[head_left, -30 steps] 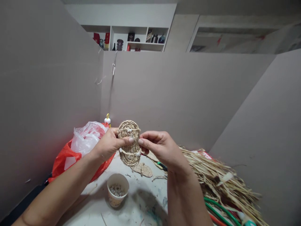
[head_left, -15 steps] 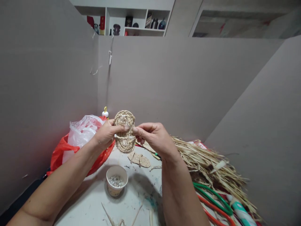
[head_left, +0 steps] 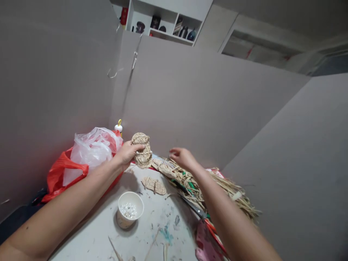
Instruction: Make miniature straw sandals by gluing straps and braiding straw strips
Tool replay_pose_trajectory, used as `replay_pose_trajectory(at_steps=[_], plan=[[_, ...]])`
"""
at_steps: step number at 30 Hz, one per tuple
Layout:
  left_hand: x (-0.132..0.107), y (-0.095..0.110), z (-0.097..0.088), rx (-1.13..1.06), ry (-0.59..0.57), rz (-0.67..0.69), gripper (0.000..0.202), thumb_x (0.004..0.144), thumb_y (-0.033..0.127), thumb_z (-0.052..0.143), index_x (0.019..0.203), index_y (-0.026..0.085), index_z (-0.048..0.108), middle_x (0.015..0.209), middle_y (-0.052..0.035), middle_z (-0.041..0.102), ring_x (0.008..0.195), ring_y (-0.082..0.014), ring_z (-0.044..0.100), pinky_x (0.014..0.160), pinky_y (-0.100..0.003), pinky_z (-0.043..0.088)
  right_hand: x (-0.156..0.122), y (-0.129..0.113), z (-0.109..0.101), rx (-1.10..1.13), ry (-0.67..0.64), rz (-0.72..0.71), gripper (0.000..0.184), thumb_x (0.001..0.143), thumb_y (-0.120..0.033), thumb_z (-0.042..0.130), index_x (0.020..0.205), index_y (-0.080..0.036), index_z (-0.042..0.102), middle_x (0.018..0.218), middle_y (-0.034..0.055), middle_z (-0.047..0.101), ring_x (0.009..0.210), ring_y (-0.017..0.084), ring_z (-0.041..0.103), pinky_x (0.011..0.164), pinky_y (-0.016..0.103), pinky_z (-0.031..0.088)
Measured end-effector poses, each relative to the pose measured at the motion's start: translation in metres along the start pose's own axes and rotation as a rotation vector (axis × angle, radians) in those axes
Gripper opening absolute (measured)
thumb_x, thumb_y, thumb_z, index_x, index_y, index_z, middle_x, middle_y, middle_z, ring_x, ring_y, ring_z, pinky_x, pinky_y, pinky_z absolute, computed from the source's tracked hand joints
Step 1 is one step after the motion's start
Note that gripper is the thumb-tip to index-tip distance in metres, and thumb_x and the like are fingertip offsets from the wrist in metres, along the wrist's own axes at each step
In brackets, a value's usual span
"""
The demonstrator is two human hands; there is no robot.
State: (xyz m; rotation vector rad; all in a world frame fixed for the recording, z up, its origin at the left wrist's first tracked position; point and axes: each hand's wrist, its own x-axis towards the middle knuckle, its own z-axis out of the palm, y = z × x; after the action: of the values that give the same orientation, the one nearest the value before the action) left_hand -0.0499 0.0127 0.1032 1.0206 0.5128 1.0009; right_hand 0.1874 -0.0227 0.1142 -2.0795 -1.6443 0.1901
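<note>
My left hand (head_left: 125,153) grips a small woven straw sandal (head_left: 143,159) upright above the table, thumb pressed across its middle. Pearl-like beads show at the sandal's cross strap. My right hand (head_left: 182,158) is raised to the right of the sandal, apart from it, with its fingers drawn together. Whatever they may pinch is too small or blurred to make out. Below lies a second straw sandal (head_left: 154,185) flat on the table. Nearer stands a paper cup (head_left: 125,222) with shiny beads (head_left: 128,210) inside.
Red and white plastic bags (head_left: 92,150) heap up at the left, with a white-capped bottle (head_left: 118,128) behind. Bundled straw (head_left: 239,195) lies along the right, beside scissors (head_left: 199,211) with orange handles. Loose straw strips lie on the table's (head_left: 95,232) near part. Grey partitions (head_left: 190,101) enclose it.
My right hand has left the sandal's edge and moved out to the right. The left hand still holds the sandal, now slightly tilted. The view has turned and shifted right.
</note>
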Motion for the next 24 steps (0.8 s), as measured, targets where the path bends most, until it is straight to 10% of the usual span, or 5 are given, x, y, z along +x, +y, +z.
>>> replay_pose_trajectory(at_steps=[9,18,24], plan=[[0.014,-0.027,-0.010,-0.002,0.071,-0.086,0.018,0.058,0.014,0.071,0.075,0.011,0.067,0.066,-0.0045,0.067,0.059,-0.0154,0.064,0.062,-0.029,0.052,0.018,0.058,0.072,-0.255,-0.181,0.102,0.035,0.061,-0.022,0.072,0.094,-0.015,0.069,0.095,0.0136,0.070,0.083,0.024,0.063,0.066,0.028,0.041],[0.020,-0.041,-0.014,0.051,0.097,-0.111,0.023,0.057,0.014,0.071,0.079,0.011,0.066,0.067,-0.0050,0.067,0.062,-0.0173,0.065,0.066,-0.032,0.053,0.027,0.071,0.072,-0.098,-0.189,0.154,0.031,0.044,-0.024,0.080,0.064,-0.018,0.057,0.066,0.0041,0.062,0.071,0.022,0.058,0.059,0.028,0.038],[0.023,-0.044,-0.015,0.043,0.094,-0.120,0.019,0.058,0.014,0.069,0.077,0.011,0.066,0.064,-0.0040,0.066,0.059,-0.0160,0.064,0.064,-0.031,0.052,0.019,0.077,0.055,0.297,-0.121,0.177,0.025,0.060,-0.028,0.069,0.076,-0.018,0.053,0.059,-0.0053,0.050,0.054,0.010,0.047,0.052,0.022,0.036]])
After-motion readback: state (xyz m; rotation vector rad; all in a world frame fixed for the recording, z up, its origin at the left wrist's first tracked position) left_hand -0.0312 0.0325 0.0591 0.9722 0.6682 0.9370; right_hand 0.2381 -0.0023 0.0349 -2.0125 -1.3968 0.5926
